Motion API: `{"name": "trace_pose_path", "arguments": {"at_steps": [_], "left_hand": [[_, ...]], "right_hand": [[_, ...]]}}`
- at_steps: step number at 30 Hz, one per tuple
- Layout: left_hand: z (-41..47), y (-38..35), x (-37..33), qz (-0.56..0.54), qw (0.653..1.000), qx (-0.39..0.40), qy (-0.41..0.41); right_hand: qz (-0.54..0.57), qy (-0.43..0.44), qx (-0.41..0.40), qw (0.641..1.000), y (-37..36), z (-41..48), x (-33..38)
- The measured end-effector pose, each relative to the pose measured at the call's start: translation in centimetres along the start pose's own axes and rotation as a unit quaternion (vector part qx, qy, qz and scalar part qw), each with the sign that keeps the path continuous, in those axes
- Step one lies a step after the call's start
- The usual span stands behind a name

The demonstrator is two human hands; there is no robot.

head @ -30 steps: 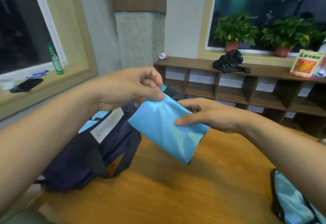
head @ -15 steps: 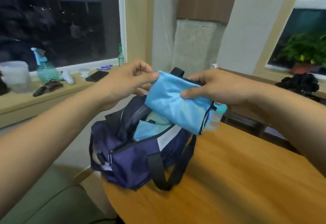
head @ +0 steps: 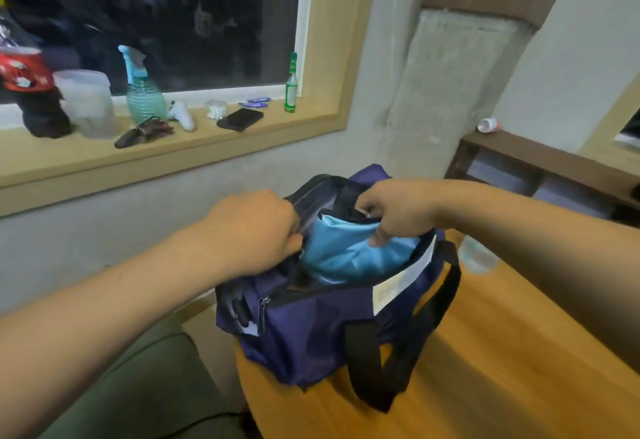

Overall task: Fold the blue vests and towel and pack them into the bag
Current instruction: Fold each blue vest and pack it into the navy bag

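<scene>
While half in bag (head: pixel 311 334), blue vest (head: pixel 346 258) between right fingers (head: pixel 378 238)

Single head-worn wide-angle view. Looks forward and down, out over both forearms. Close range: navy duffel bag (head: pixel 311 331) fills frame centre, left hand (head: pixel 256 231) and right hand (head: pixel 398 210) at its mouth on folded blue vest (head: pixel 346 255). Wooden table (head: pixel 502 352) at lower right. Window sill (head: pixel 173 154) at upper left, farther back.
</scene>
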State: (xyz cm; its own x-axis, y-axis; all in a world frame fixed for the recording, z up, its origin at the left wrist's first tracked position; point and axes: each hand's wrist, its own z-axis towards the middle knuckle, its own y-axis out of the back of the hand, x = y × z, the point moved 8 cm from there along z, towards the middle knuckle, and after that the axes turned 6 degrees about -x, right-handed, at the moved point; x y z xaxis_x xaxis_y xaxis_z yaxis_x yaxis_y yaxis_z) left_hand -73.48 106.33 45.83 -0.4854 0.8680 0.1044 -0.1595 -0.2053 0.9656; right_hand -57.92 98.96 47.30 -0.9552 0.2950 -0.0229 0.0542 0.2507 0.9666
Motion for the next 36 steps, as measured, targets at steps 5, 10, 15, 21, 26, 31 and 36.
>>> {"name": "trace_pose_path", "arguments": {"at_steps": [5, 10, 15, 21, 26, 31, 36], "left_hand": [[0.2, 0.1, 2.1, -0.114, 0.991, -0.020, 0.067], [0.1, 0.1, 2.9, -0.161, 0.984, -0.019, 0.073], [0.0, -0.2, 3.6, -0.155, 0.985, -0.017, 0.068], [0.0, -0.2, 3.8, -0.156, 0.985, -0.006, 0.069], [0.1, -0.1, 3.9, -0.156, 0.985, -0.005, 0.069], [0.1, 0.2, 3.8, -0.148, 0.987, -0.007, 0.067], [0.1, 0.0, 3.4, -0.136, 0.988, 0.009, 0.067]], "right_hand": [[0.071, -0.051, 0.037, 0.995, -3.2, 2.4, -0.5], [0.247, -0.128, 0.093, 0.956, -6.3, 4.1, 0.7], [0.275, -0.100, 0.196, 0.936, -9.3, 4.2, 3.4], [-0.086, -0.014, 0.007, 0.996, -6.6, 5.1, 4.2], [-0.021, 0.072, -0.079, 0.994, -4.9, 5.2, 6.8], [-0.076, 0.087, -0.050, 0.992, -6.8, 5.9, 7.1], [-0.101, 0.088, 0.117, 0.984, -9.1, 6.1, 7.1]]}}
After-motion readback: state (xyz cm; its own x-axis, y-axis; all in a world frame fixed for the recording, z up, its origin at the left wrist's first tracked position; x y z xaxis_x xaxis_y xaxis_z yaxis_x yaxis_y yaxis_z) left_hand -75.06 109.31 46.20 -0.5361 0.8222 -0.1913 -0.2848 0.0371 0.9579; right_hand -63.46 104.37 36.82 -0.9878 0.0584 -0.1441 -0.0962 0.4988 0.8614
